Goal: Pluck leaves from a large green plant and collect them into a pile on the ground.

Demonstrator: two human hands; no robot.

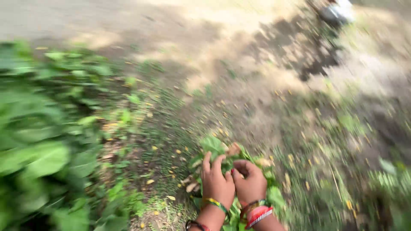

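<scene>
Two hands sit low in the frame, just right of the bottom centre, pressed side by side around a bundle of leaves (222,156). The left hand (216,183) curls its fingers over the top of the greenery, and its grip is clamped on the leaves. The right hand (249,182) is balled tight beside it, knuckles touching the left, also clamped on the same bundle. Bright bangles (256,213) ring the right wrist, and a green and yellow band (216,204) circles the left one.

The bundle spills out above and to either side of the fingers, with a few brownish bits mixed into the green. Below it lies bare ground (239,85) scattered with small yellow leaf scraps, running up through the centre of the frame into dappled sun. Broad-leaved plants (43,141) crowd the whole left side, badly blurred. At the upper right there is a pale object (338,12), too smeared to name.

To carry this well, I'd say both hands should keep pressing inward together, thumbs locked over the top, since the loose outer leaves look ready to slip. Holding the bundle close and low, with the wrists level, looks the safest bet. The picture is streaked with motion, so a steadier pace would likely shed fewer leaves.
</scene>
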